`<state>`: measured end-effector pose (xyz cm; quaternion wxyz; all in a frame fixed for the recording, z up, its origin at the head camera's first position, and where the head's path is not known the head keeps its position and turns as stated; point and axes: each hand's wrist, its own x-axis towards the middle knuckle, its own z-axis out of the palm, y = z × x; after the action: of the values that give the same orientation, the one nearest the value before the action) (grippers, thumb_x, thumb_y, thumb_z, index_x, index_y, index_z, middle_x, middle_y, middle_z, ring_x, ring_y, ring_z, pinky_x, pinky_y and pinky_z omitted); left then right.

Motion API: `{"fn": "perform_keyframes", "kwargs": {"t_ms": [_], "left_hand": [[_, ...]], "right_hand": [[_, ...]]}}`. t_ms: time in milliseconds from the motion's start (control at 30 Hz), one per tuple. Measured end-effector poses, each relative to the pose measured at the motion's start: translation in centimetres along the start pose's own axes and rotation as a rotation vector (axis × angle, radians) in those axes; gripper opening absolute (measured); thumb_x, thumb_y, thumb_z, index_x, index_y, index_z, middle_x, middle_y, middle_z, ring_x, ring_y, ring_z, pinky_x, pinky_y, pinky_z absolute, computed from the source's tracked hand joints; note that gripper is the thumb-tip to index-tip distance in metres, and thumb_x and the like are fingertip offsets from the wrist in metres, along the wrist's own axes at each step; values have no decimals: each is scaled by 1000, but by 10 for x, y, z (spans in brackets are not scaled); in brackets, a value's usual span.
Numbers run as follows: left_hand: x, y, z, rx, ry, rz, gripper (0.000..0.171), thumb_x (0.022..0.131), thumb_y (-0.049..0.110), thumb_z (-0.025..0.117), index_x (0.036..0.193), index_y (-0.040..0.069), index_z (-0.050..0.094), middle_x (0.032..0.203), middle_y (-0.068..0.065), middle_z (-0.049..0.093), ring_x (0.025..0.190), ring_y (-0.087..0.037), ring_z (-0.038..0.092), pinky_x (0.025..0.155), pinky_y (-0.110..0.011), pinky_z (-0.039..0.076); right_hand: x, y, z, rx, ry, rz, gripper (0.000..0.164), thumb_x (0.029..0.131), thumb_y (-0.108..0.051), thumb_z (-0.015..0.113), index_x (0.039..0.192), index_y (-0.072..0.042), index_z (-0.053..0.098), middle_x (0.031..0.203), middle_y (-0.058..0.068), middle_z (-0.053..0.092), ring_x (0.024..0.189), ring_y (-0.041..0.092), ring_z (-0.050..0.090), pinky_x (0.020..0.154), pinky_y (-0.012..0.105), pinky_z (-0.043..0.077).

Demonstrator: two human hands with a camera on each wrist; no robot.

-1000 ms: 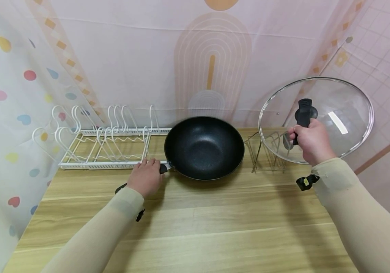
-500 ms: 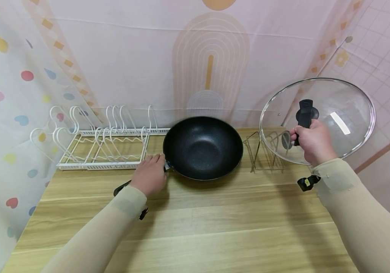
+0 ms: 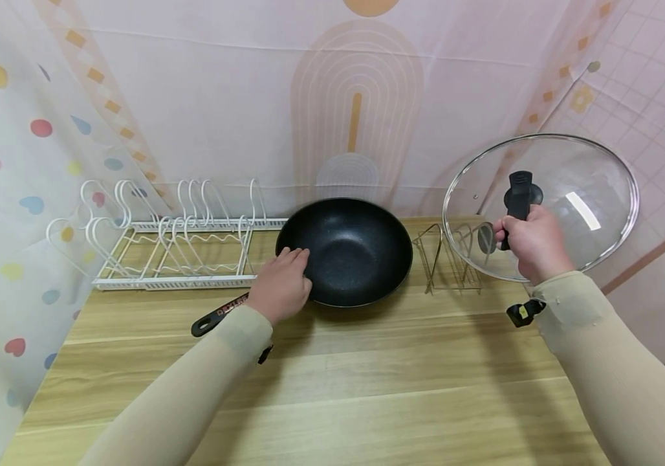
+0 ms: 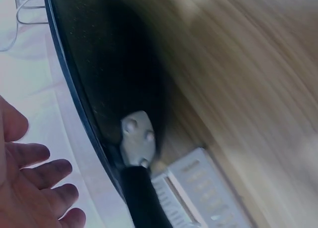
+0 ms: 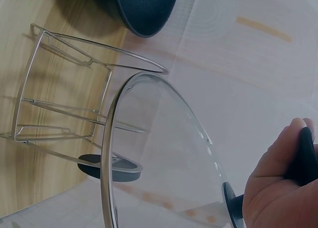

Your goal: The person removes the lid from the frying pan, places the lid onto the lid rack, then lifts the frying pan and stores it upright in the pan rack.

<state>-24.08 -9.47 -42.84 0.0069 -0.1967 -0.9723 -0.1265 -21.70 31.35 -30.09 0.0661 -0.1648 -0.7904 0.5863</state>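
A black wok (image 3: 347, 259) stands on the wooden table (image 3: 367, 382), its black handle (image 3: 216, 317) pointing left and toward me. My left hand (image 3: 283, 285) is over the wok's left rim, fingers loosely extended. In the left wrist view those fingers (image 4: 54, 173) hold nothing and lie apart from the handle. My right hand (image 3: 536, 243) grips the black handle (image 3: 519, 200) of a large glass lid (image 3: 588, 168) with a metal rim. The lid is tilted up, raised near a small wire rack (image 3: 451, 268), also seen as a wire rack (image 5: 59, 99) in the right wrist view.
Left of the wok, a white dish rack (image 3: 175, 281) with several upright loops runs along the back. A dark round disc (image 5: 109, 167) sits at the wire rack's end. Patterned curtains (image 3: 222, 116) hang behind and at the sides.
My left hand has left the wok's handle and moved right, over the rim, uncovering more of the handle. The right hand and lid have hardly moved.
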Motion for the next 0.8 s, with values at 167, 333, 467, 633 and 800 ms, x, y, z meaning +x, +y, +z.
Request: {"fn": "perform_keyframes", "kwargs": {"t_ms": [167, 333, 467, 633, 800], "left_hand": [[12, 16, -3, -12, -13, 37, 59, 106, 26, 40, 160, 3, 42, 165, -16, 44, 158, -38, 33, 130, -55, 26], [24, 31, -6, -4, -32, 68, 59, 107, 30, 41, 161, 6, 41, 166, -14, 43, 159, -35, 33, 131, -53, 24], [34, 46, -7, 3, -55, 97, 59, 108, 33, 42, 162, 8, 40, 168, -12, 42, 159, -35, 32, 131, -53, 23], [48, 65, -6, 23, -71, 139, 60, 108, 34, 43, 162, 8, 39, 169, -11, 40, 159, -33, 32, 131, -51, 23], [59, 87, -5, 33, -119, 167, 62, 109, 36, 42, 166, 11, 33, 172, -10, 34, 161, -31, 28, 132, -50, 21]], "right_hand": [[0, 0, -1, -7, 10, -5, 14, 101, -1, 44, 109, -13, 40, 69, -12, 62, 63, 0, 56, 61, 17, 54], [1, 1, 0, 6, 6, 1, 16, 100, 0, 45, 110, -13, 41, 69, -11, 62, 63, 0, 56, 59, 17, 54], [1, 1, 1, 0, 8, 5, 16, 100, 0, 45, 109, -13, 41, 68, -12, 63, 63, 0, 57, 59, 17, 54], [0, 3, 0, -32, 4, -3, 14, 101, -2, 44, 111, -12, 42, 69, -13, 62, 65, -1, 57, 61, 18, 55], [-2, 5, -1, -63, 0, -10, 12, 103, -5, 43, 114, -10, 42, 72, -13, 61, 67, 0, 57, 63, 19, 56]]}}
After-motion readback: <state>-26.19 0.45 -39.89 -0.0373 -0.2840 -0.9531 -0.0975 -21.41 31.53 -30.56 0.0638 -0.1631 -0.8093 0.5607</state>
